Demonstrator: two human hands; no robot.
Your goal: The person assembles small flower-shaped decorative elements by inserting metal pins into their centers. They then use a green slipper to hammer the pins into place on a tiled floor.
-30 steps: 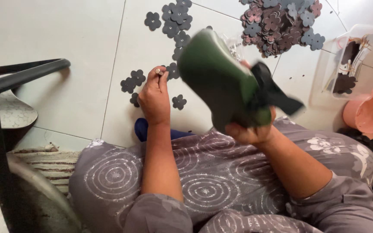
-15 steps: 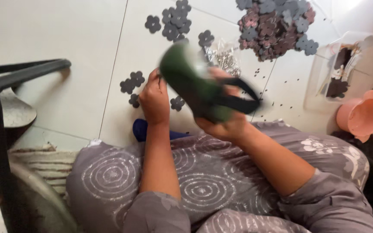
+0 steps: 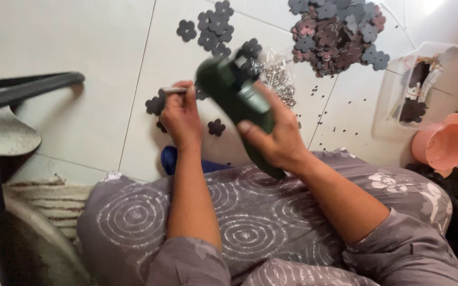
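— 2 hands, what has each got?

— My right hand (image 3: pixel 279 140) is clamped around a dark green tool (image 3: pixel 237 103), fingers (image 3: pixel 247 128) wrapped over its body. It's blurred, so I can't name it more closely. My left hand (image 3: pixel 181 116) has its fingers pinched together on a small metal pin (image 3: pixel 173 90), held upright just above the floor.

— How do they lie to each other?

— Taking the pin as the mark: the green tool sits just right of it, its long axis running from its head near the pin down and back toward my lap. The head is close to the pin; whether they touch I can't tell. My left hand is the nearer 1 to the floor.

— And around the pin?

— White floor tiles (image 3: pixel 70 47). A few dark flower cutouts (image 3: pixel 217 127) lie just beside it, a loose group (image 3: pixel 214 24) beyond it, and a big heap of flower cutouts (image 3: pixel 335 32) farther right. Between pin and heap, a clear bag of small metal pieces (image 3: pixel 279 79). Far right, a clear plastic tub (image 3: pixel 425 79) and a pink cup (image 3: pixel 443 145). Left of it, a dark chair leg (image 3: pixel 27 87).
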